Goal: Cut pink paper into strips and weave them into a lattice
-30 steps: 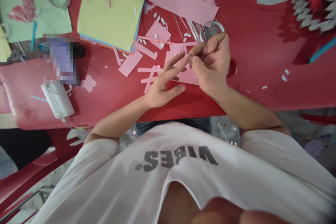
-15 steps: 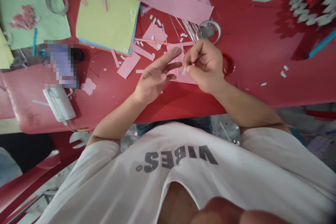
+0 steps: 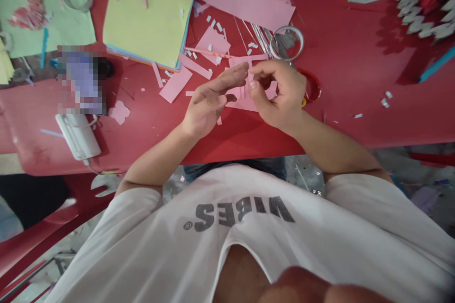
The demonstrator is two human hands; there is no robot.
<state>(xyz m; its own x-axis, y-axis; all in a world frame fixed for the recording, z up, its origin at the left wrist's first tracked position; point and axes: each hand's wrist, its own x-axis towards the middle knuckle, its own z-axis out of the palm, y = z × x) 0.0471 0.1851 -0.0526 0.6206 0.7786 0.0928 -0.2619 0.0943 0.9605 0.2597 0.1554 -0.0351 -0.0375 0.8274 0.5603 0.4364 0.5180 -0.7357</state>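
Lowered since the earlier frame: right grip [image 3: 280, 92] onto the slit pink paper [image 3: 239, 100].
With the left grip [image 3: 208, 104] released, its fingers are spread just beside the paper; whether the curled right is clenched cannot be told. Slits are already cut; the paper's long axis lies crosswise between both grips on the red tabletop [image 3: 337, 104], with a tape roll [image 3: 286, 42] just beyond the right.

You have a red table [image 3: 341, 104] before you. A stack of yellow-green paper [image 3: 145, 9] lies at its far side, with a pale green sheet [image 3: 42, 23] to the left. Beside your work sit a clear tape roll [image 3: 286, 42] and a red ring [image 3: 313, 86]. A white power bank [image 3: 77, 137] rests near the table's left edge, and a grey-white paper garland [image 3: 408, 4] runs along the top right.
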